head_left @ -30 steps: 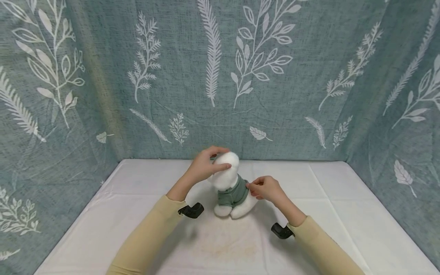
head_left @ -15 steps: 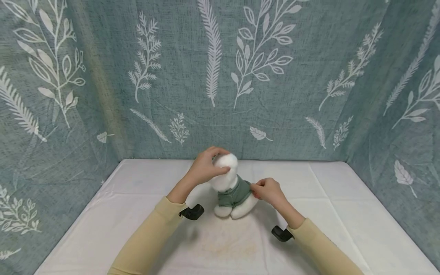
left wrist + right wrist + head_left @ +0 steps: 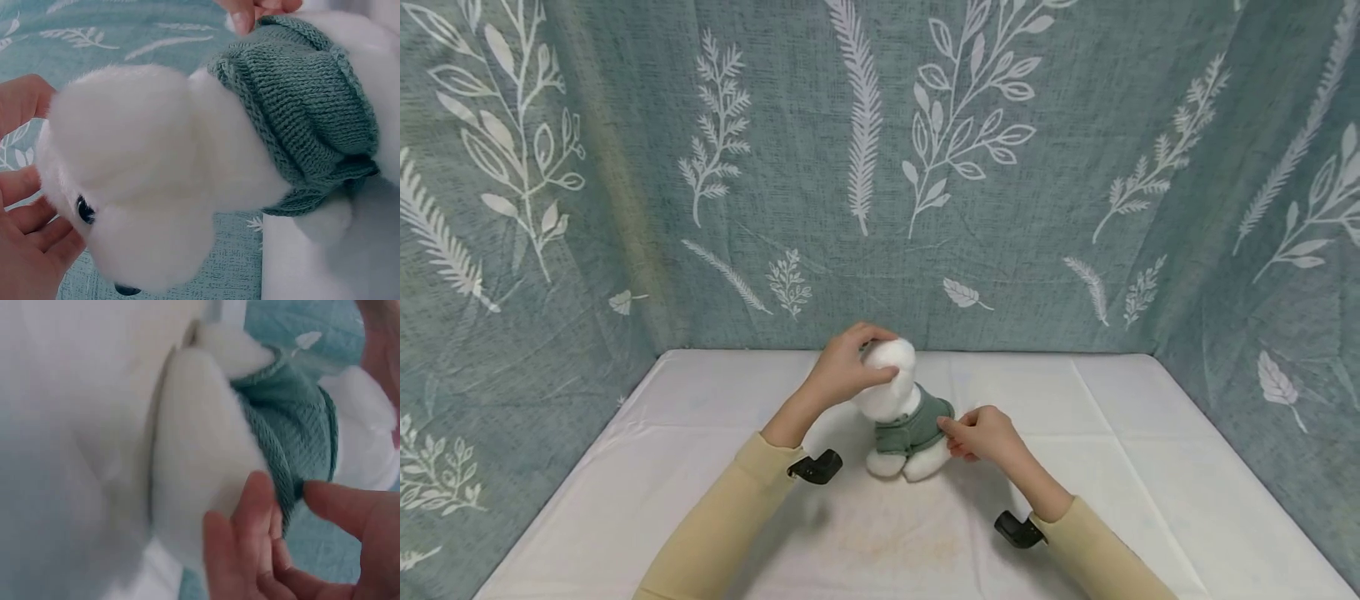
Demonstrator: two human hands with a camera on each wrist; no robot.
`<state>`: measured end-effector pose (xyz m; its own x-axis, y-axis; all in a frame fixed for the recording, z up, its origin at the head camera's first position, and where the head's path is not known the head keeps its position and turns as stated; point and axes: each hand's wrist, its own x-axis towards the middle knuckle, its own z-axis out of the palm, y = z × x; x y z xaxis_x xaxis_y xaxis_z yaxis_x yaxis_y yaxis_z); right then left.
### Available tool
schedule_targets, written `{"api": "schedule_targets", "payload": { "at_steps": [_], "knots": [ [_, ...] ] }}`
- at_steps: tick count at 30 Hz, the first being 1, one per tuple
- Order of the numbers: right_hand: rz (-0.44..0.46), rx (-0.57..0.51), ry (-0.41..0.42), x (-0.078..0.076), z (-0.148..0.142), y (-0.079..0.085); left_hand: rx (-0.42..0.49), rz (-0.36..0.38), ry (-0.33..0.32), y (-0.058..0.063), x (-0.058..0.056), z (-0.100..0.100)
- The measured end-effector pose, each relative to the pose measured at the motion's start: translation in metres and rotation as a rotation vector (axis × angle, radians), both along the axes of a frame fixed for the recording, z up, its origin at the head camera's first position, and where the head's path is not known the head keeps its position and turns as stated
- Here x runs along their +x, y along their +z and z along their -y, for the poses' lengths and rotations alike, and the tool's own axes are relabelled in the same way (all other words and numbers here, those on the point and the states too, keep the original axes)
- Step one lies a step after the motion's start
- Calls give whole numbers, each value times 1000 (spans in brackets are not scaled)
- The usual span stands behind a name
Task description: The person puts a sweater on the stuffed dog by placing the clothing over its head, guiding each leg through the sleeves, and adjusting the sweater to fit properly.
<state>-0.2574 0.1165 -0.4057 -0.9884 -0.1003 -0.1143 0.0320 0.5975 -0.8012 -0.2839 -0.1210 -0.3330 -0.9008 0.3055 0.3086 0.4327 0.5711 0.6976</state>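
A white stuffed animal with a black eye and a black nose sits on the table, wearing a green knitted sweater. Its fluffy head is held by my left hand, thumb on one side and fingers on the other. My right hand pinches the sweater's lower edge at the back. In the right wrist view, the thumb lies on the outside of the knit and the fingers are at the hem, beside the white body. Part of the hem is hidden behind those fingers.
A white cloth covers the table. Blue-grey curtains with white leaf prints surround it at the back and both sides. Black wrist devices sit at each sleeve cuff.
My right hand has shifted slightly down, and the sweater's back edge now reaches lower over the body. The left hand stays on the head, which has tipped a little to the left.
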Motion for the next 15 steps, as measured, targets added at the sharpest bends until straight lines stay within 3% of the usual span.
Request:
{"api": "schedule_targets", "payload": {
  "at_steps": [2,5,12,15],
  "knots": [
    [47,-81,3,0,2,-1,-1,-9,2,-1,-1,0],
    [50,-119,4,0,1,-3,4,-13,2,-1,-1,0],
    [6,28,-25,4,-9,-7,-4,-12,-5,-1,2,0],
    [10,17,7,4,-9,-10,-4,-8,-4,-1,2,1]
  ]
}}
